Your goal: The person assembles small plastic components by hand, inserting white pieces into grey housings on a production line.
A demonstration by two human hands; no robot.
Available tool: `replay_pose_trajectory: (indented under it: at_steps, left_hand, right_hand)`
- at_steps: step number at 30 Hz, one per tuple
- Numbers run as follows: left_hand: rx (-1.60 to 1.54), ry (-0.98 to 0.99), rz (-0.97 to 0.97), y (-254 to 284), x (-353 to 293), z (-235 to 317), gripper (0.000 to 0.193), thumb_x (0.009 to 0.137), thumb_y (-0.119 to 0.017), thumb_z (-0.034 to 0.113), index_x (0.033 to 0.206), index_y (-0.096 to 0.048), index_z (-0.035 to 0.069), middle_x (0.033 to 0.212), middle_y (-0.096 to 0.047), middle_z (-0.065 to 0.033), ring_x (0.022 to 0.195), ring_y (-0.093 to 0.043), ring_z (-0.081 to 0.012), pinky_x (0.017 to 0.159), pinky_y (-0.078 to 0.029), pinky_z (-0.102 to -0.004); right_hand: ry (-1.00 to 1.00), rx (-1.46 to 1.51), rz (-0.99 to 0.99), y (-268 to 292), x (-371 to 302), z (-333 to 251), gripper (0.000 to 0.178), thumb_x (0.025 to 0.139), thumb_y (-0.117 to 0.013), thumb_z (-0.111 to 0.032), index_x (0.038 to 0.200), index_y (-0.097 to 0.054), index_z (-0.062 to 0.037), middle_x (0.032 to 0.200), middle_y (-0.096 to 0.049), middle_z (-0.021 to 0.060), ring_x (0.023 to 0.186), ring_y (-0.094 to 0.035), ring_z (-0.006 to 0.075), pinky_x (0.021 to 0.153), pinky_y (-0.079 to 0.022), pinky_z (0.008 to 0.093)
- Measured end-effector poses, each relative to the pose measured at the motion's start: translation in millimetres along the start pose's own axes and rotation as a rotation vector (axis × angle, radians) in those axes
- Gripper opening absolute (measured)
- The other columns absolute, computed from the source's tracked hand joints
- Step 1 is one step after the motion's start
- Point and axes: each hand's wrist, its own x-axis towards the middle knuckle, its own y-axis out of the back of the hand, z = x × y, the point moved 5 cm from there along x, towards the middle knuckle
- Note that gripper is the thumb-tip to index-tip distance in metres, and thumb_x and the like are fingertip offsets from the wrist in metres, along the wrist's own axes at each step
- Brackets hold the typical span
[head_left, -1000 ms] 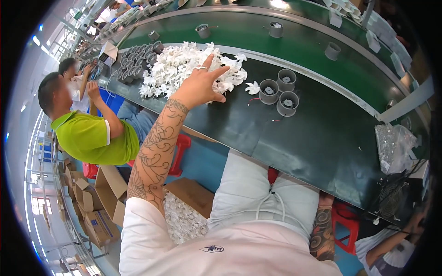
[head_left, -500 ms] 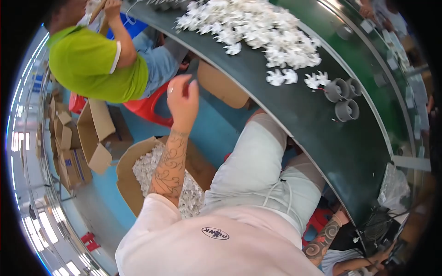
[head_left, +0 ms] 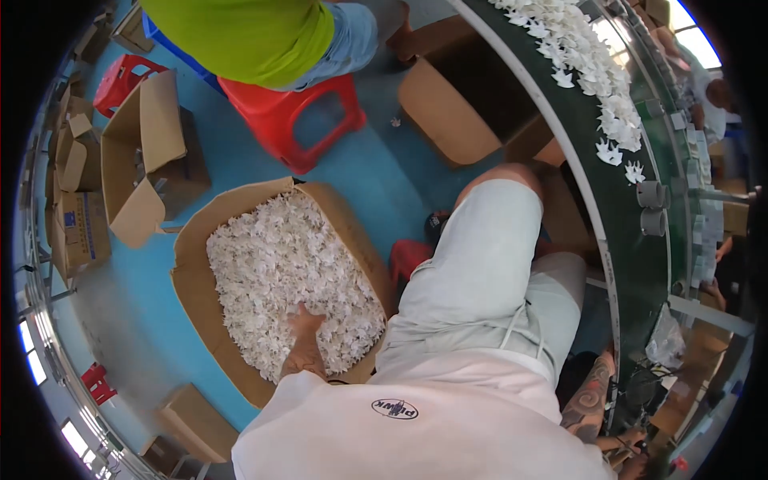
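My left hand reaches down into an open cardboard box on the blue floor to my left. The box is filled with small white plastic pieces, and my fingers are buried in them, so their grip is hidden. My right forearm lies low at the right beside the dark green table; the right hand is at the picture's dark edge and hard to make out. On the table, a pile of the same white pieces lies past two grey round cups.
A person in a green shirt sits on a red stool just beyond the box. Open cardboard boxes stand at the left, and more under the table. A clear plastic bag lies on the table's near end.
My left hand has left the pile on the table, swung down past the stool and gone into the floor box. The view has turned from the table to the floor.
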Motion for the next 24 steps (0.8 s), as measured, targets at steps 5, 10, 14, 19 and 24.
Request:
replay_pose_trajectory:
  at_steps: [5, 10, 14, 19, 24]
  left_hand:
    - [-0.051, 0.122, 0.024, -21.7, -19.8, -15.0, 0.118, 0.071, -0.072, 0.066, 0.158, -0.002, 0.028, 0.161, -0.001, -0.0233, 0.148, -0.002, -0.0422, 0.103, -0.017, -0.0757]
    - [-0.07, 0.041, 0.076, 4.3, -11.6, 3.1, 0.107, 0.075, -0.069, 0.055, 0.157, -0.003, 0.036, 0.16, -0.01, -0.023, 0.147, -0.006, -0.0415, 0.098, -0.022, -0.0789]
    - [-0.085, 0.037, 0.146, -3.4, -20.6, -1.2, 0.094, 0.077, -0.069, 0.039, 0.155, -0.017, 0.035, 0.158, -0.017, -0.0234, 0.144, -0.012, -0.0443, 0.095, -0.025, -0.0783]
    - [-0.035, -0.115, 0.179, -4.7, -20.8, -9.2, 0.077, 0.076, -0.068, 0.037, 0.147, -0.038, 0.033, 0.149, -0.034, -0.0247, 0.136, -0.025, -0.0477, 0.095, -0.031, -0.0717]
    - [0.034, -0.361, -0.048, -5.3, 3.2, -15.1, 0.079, 0.073, -0.071, 0.04, 0.145, -0.043, 0.029, 0.142, -0.047, -0.0227, 0.131, -0.034, -0.0483, 0.101, -0.037, -0.0577]
  right_hand:
    - [-0.021, -0.09, 0.02, -7.6, -5.4, 14.6, 0.041, 0.095, -0.054, -0.035, 0.126, -0.061, -0.0085, 0.135, -0.058, 0.0115, 0.124, -0.051, 0.0337, 0.106, -0.039, 0.0525]
    - [-0.19, -0.197, 0.052, -15.6, -7.5, 85.1, 0.041, 0.095, -0.053, -0.035, 0.126, -0.061, -0.0086, 0.135, -0.057, 0.0117, 0.124, -0.05, 0.0342, 0.106, -0.038, 0.0533]
    - [-0.254, -0.217, 0.098, 0.1, -14.5, 125.5, 0.041, 0.096, -0.052, -0.035, 0.126, -0.061, -0.0087, 0.136, -0.057, 0.0118, 0.125, -0.05, 0.0345, 0.106, -0.038, 0.054]
    - [-0.229, -0.171, 0.15, 15.8, -14.7, 136.4, 0.041, 0.096, -0.051, -0.035, 0.126, -0.062, -0.0088, 0.137, -0.056, 0.0119, 0.125, -0.049, 0.035, 0.106, -0.037, 0.0549]
    - [-0.174, -0.104, 0.18, 3.0, -11.4, 144.4, 0.041, 0.096, -0.05, -0.035, 0.126, -0.062, -0.009, 0.137, -0.056, 0.0121, 0.126, -0.048, 0.0354, 0.106, -0.037, 0.0557]
